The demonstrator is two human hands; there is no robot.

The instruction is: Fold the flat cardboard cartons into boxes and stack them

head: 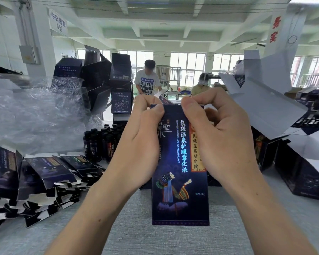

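Observation:
A dark blue printed carton (179,190) stands upright in front of me above the grey table (155,236). My left hand (138,144) grips its upper left side, thumb pressed on the top edge. On the upper right, my right hand (221,137) holds the carton with fingers curled over the top, where a white flap (159,93) sticks up behind my fingers. A pile of flat dark cartons (50,179) lies at the left on the table. Folded dark boxes (107,80) are stacked behind at the left.
Crumpled clear plastic wrap (35,115) lies at the left. Several dark bottles (101,142) stand behind the carton. Large open boxes with white flaps (276,111) and a dark case (306,173) fill the right. Two people work at a far table (149,80).

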